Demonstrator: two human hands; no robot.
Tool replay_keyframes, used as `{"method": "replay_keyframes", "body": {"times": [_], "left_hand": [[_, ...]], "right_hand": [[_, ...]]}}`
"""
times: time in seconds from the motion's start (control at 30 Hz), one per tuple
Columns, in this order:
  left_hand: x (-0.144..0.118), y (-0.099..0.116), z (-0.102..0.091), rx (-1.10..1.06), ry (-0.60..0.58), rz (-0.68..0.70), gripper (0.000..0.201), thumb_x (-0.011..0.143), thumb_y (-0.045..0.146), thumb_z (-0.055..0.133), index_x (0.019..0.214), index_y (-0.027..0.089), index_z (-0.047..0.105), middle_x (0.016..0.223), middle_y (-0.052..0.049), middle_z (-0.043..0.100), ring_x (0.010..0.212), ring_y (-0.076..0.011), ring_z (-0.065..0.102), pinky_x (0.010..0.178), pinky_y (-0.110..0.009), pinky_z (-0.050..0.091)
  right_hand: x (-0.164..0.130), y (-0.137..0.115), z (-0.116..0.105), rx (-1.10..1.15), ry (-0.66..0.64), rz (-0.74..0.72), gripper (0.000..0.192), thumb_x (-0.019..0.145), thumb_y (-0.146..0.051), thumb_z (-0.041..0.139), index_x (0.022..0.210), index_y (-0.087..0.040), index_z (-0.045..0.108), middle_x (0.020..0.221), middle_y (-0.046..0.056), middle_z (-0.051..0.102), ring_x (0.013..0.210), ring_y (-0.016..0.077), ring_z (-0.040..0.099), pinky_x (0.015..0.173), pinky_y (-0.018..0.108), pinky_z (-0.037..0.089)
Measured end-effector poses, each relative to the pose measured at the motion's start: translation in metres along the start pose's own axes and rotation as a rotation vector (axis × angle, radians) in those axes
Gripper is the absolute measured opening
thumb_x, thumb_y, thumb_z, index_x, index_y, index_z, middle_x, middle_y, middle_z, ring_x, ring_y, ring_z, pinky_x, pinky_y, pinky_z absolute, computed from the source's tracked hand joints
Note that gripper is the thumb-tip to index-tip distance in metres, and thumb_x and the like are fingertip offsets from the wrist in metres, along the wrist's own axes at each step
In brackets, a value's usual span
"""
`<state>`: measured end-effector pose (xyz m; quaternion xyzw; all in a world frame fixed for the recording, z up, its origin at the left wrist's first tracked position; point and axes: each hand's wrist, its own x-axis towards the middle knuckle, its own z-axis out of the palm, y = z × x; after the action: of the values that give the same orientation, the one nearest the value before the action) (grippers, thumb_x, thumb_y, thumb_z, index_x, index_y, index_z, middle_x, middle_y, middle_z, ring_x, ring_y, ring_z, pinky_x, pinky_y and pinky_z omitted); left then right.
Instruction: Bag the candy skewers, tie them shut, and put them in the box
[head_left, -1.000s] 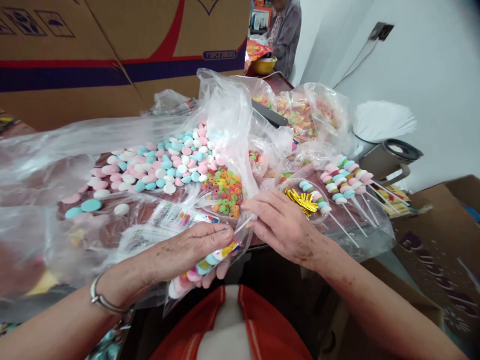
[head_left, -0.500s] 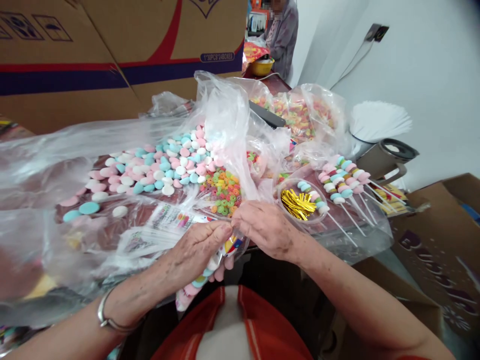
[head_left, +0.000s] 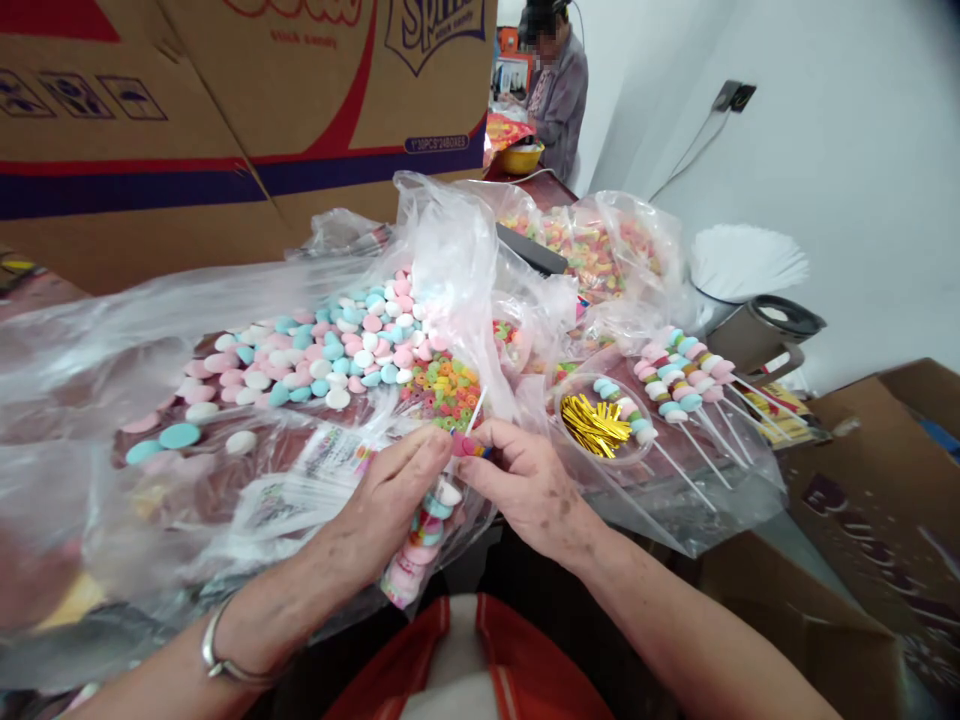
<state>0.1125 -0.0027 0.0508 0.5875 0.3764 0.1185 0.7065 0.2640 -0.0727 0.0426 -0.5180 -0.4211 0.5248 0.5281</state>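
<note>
I see both hands meeting at the near table edge. My left hand (head_left: 390, 500) is closed around a candy skewer (head_left: 421, 545) in a clear sleeve, with the stacked discs hanging below the fingers toward my lap. My right hand (head_left: 525, 480) pinches the sleeve's neck beside the white stick (head_left: 474, 412), which points up; whether a tie is already on it I cannot tell, as the fingers cover it. Just right of that hand stands a clear cup (head_left: 600, 460) of gold twist ties (head_left: 595, 425). Finished skewers (head_left: 686, 375) lie beyond it. Loose pastel discs (head_left: 330, 345) and ring candies (head_left: 446, 385) lie on plastic sheeting behind.
</note>
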Motion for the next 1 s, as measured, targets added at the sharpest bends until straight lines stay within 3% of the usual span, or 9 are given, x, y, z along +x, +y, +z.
{"method": "replay_keyframes", "body": {"times": [0.1, 0.27, 0.37, 0.43, 0.63, 0.73, 0.87, 0.93, 1.0], "left_hand": [[-0.002, 0.001, 0.001, -0.248, 0.008, 0.038, 0.025, 0.085, 0.040, 0.064, 0.075, 0.018, 0.057, 0.070, 0.000, 0.061, 0.063, -0.0137, 0.055, 0.061, -0.025, 0.046], [-0.007, 0.002, -0.002, -0.396, -0.048, -0.078, 0.020, 0.076, 0.027, 0.073, 0.069, 0.014, 0.059, 0.062, -0.003, 0.064, 0.054, -0.0130, 0.059, 0.055, -0.023, 0.047], [-0.008, 0.001, -0.005, -0.376, -0.169, -0.195, 0.019, 0.075, 0.029, 0.069, 0.073, 0.010, 0.066, 0.060, -0.011, 0.069, 0.050, -0.0177, 0.064, 0.049, -0.024, 0.049], [-0.007, -0.001, -0.007, -0.373, -0.256, -0.290, 0.025, 0.078, 0.032, 0.063, 0.077, 0.008, 0.069, 0.059, -0.015, 0.070, 0.045, -0.0203, 0.064, 0.041, -0.025, 0.048], [-0.006, -0.003, -0.010, -0.465, -0.350, -0.297, 0.036, 0.086, 0.036, 0.055, 0.080, 0.005, 0.072, 0.075, -0.014, 0.071, 0.036, -0.0101, 0.053, 0.029, -0.018, 0.035], [-0.009, -0.002, -0.012, -0.441, -0.390, -0.274, 0.029, 0.085, 0.035, 0.060, 0.085, 0.009, 0.070, 0.070, -0.010, 0.067, 0.043, -0.0093, 0.054, 0.037, -0.016, 0.037], [-0.011, 0.001, -0.014, -0.333, -0.346, -0.216, 0.026, 0.085, 0.034, 0.063, 0.071, 0.011, 0.064, 0.063, -0.004, 0.060, 0.042, -0.0075, 0.049, 0.038, -0.017, 0.031], [-0.010, 0.001, -0.014, -0.287, -0.299, -0.202, 0.030, 0.086, 0.036, 0.062, 0.066, 0.012, 0.062, 0.060, -0.003, 0.057, 0.041, -0.0077, 0.047, 0.037, -0.019, 0.028], [-0.009, 0.000, -0.015, -0.252, -0.268, -0.207, 0.033, 0.086, 0.039, 0.061, 0.066, 0.013, 0.061, 0.057, -0.002, 0.054, 0.040, -0.0080, 0.045, 0.037, -0.020, 0.027]], "right_hand": [[0.000, 0.006, -0.001, 0.112, 0.011, 0.012, 0.015, 0.082, -0.031, 0.063, 0.081, -0.019, 0.055, 0.067, -0.004, 0.061, 0.058, 0.0115, 0.058, 0.055, 0.024, 0.049], [0.000, 0.015, -0.002, 0.314, -0.087, -0.026, 0.019, 0.075, -0.021, 0.069, 0.088, -0.020, 0.055, 0.077, -0.005, 0.062, 0.064, 0.0100, 0.060, 0.062, 0.023, 0.051], [-0.001, 0.014, -0.006, 0.189, -0.188, -0.108, 0.023, 0.079, -0.018, 0.066, 0.101, -0.019, 0.060, 0.080, -0.003, 0.063, 0.070, 0.0100, 0.061, 0.067, 0.023, 0.049], [-0.001, 0.012, -0.009, -0.013, -0.216, -0.202, 0.012, 0.085, -0.019, 0.061, 0.097, -0.017, 0.064, 0.082, -0.001, 0.064, 0.074, 0.0111, 0.061, 0.071, 0.024, 0.049], [-0.004, 0.006, -0.011, -0.402, -0.098, -0.456, 0.016, 0.091, -0.016, 0.050, 0.084, -0.017, 0.065, 0.079, 0.002, 0.065, 0.078, 0.0128, 0.061, 0.076, 0.026, 0.050], [-0.003, 0.009, -0.008, -0.346, -0.035, -0.438, 0.016, 0.090, -0.017, 0.051, 0.083, -0.018, 0.065, 0.078, 0.001, 0.065, 0.075, 0.0125, 0.061, 0.074, 0.025, 0.049], [-0.004, 0.017, -0.006, -0.196, 0.004, -0.216, 0.016, 0.091, -0.023, 0.053, 0.083, -0.018, 0.067, 0.070, -0.002, 0.062, 0.065, 0.0116, 0.057, 0.063, 0.023, 0.046], [-0.007, 0.020, -0.008, -0.294, 0.048, -0.171, 0.022, 0.094, -0.026, 0.050, 0.082, -0.018, 0.066, 0.064, -0.002, 0.059, 0.058, 0.0114, 0.052, 0.057, 0.023, 0.043], [-0.012, 0.020, -0.011, -0.568, 0.157, -0.324, 0.025, 0.097, -0.025, 0.046, 0.086, -0.017, 0.067, 0.070, 0.002, 0.062, 0.064, 0.0144, 0.055, 0.062, 0.026, 0.044]]}}
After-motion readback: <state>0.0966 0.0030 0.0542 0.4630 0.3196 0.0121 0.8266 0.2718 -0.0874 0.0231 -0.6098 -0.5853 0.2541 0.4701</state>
